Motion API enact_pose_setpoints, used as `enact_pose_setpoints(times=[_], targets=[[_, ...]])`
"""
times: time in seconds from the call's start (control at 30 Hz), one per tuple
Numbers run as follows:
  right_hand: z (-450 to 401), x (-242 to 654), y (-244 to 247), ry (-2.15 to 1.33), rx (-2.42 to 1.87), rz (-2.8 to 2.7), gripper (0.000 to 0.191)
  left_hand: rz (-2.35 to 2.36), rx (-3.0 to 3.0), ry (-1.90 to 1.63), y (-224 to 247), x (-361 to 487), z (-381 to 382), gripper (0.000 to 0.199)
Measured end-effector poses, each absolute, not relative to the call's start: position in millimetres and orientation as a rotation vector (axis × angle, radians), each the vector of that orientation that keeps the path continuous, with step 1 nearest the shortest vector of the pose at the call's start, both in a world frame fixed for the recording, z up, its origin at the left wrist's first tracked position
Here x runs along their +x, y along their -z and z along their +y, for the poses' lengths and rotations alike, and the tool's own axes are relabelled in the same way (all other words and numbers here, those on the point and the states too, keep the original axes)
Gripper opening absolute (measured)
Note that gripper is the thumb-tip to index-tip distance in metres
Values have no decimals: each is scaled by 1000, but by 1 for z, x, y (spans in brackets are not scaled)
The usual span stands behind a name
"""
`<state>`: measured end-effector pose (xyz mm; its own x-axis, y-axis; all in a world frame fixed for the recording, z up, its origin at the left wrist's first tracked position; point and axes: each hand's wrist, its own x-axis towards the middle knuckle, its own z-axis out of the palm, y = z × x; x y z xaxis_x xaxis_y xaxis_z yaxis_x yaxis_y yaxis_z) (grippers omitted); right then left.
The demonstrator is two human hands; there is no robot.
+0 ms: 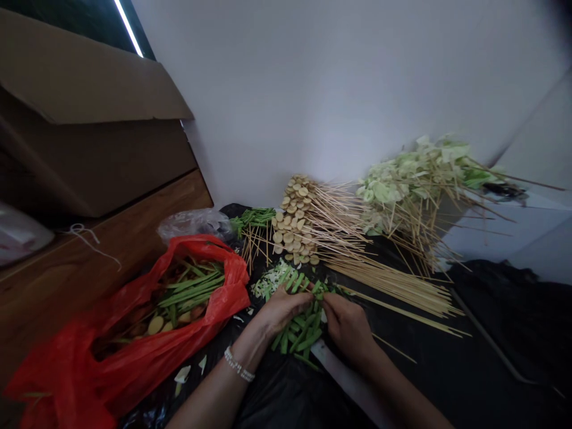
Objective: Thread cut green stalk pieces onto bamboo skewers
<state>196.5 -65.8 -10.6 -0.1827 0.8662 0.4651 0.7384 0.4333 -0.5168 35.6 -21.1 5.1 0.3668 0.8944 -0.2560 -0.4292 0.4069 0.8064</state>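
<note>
My left hand [286, 308], with a beaded bracelet [239, 364] at the wrist, is closed on short pieces of green bean [295, 280]. Close beside it, my right hand [348, 322] is pinched at the bean pieces. A thin bamboo skewer [395, 349] sticks out behind the right hand, in line with its fingers; its tip is hidden. Below both hands lies a pile of cut green beans [304, 333]. A wide pale blade [335, 369], seemingly a knife's, lies partly under my right forearm. Chopped pale green bits [270, 280] lie beyond the left hand.
A red plastic bag [241, 280] holds long beans and potato pieces at left. Skewered potato slices [295, 232], bare skewers [393, 286], skewered beans [254, 219] and skewered cabbage [402, 179] lie toward the wall. A cardboard box [98, 161] stands at back left.
</note>
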Motion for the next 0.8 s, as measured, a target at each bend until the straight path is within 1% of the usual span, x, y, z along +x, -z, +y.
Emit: enact_pose_setpoints(times=[0.07,0.17,0.27,0.37,0.43,0.63,0.73,0.8], targets=[[-65,197,7,-317,-1338,-1931,26,783,686,-976,-6,36,-21,27],[-63,198,4,-358,-1331,-1897,26,759,734,-971,-7,36,-20,27],[-62,201,5,-323,-1355,-1862,26,748,744,-1013,-6,33,-14,34],[-60,204,9,-263,-1390,-1840,28,810,646,-1147,-4,29,-8,37],[-60,206,12,-220,-1409,-1848,28,839,600,-1194,-3,28,-5,36],[-64,204,14,-128,-1448,-1915,28,846,522,-1182,-5,29,-5,28],[-63,205,12,-195,-1451,-1921,29,840,583,-1198,-3,29,-4,29],[-61,207,10,-317,-1443,-1906,30,813,629,-1206,-1,29,-4,31]])
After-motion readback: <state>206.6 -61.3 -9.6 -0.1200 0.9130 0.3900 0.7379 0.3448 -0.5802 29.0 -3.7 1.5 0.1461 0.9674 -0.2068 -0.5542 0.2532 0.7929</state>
